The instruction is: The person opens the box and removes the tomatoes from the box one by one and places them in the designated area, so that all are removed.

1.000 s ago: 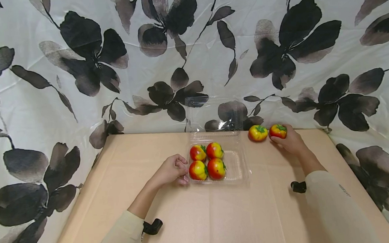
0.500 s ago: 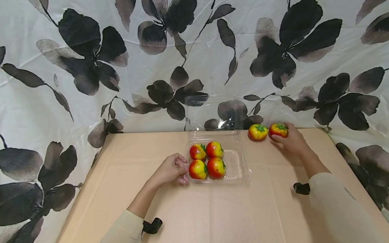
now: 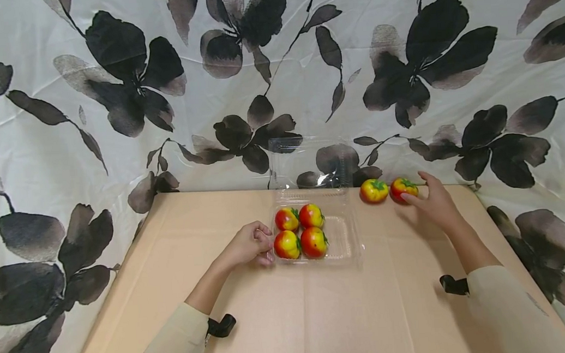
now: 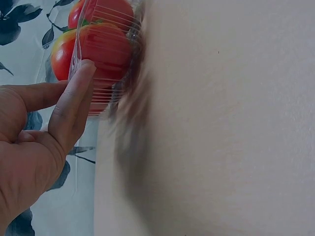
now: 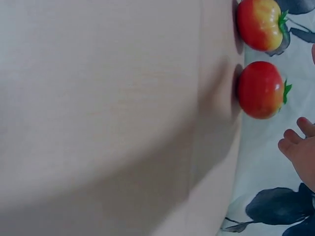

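Note:
A clear plastic clamshell container [image 3: 342,238] stands with its lid up, red-and-yellow tomatoes with green tops filling its left part. At its left side my left hand [image 3: 250,245] pinches the rim between thumb and fingers; the left wrist view shows the fingertips on the ribbed wall beside a tomato [image 4: 103,49]. Two more tomatoes lie by the table's back edge, a left one [image 3: 374,191] and a right one [image 3: 404,190]. Around the right one my right hand [image 3: 436,203] is spread, thumb close to its front. In the right wrist view the fingers [image 5: 302,152] are apart from that tomato [image 5: 261,90].
The raised transparent lid [image 3: 311,163] leans near the floral cloth [image 3: 325,86] behind the table. A light tan tabletop [image 3: 341,314] spreads in front of the container. Black wrist cameras [image 3: 221,326] sit on both sleeves.
My right hand has let go of the right tomato, its fingers opening and drawing back to the right. That tomato stays by the other one. The left hand keeps its place.

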`<state>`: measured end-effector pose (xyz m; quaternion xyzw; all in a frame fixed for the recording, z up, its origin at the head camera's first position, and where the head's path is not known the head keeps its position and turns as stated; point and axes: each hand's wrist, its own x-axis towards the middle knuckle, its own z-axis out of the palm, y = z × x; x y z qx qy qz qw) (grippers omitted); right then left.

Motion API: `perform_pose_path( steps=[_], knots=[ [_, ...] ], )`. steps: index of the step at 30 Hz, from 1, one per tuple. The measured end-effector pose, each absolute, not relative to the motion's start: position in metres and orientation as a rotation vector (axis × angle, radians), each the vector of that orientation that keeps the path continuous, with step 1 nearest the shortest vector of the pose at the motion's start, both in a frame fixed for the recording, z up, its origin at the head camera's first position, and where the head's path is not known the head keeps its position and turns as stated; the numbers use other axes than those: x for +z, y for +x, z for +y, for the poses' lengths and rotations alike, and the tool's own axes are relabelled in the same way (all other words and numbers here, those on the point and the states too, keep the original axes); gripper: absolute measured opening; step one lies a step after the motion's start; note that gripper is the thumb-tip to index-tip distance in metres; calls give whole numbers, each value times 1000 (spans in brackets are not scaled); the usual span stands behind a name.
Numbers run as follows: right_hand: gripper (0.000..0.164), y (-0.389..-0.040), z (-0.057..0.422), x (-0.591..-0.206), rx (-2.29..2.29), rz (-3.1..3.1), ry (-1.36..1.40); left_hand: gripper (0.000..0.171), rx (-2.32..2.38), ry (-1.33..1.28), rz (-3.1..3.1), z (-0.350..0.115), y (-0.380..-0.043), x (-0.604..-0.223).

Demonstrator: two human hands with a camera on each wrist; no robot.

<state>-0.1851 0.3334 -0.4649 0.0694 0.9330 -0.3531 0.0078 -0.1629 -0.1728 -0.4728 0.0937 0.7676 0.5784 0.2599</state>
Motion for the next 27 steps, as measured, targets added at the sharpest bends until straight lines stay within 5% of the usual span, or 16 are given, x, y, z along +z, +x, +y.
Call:
perform_pose_path(
  steps=[27],
  knots=[
    [81,-139,259,-441,-1061,3039,-358,29,1539,248,2103,-172,-164,-471]
  ],
)
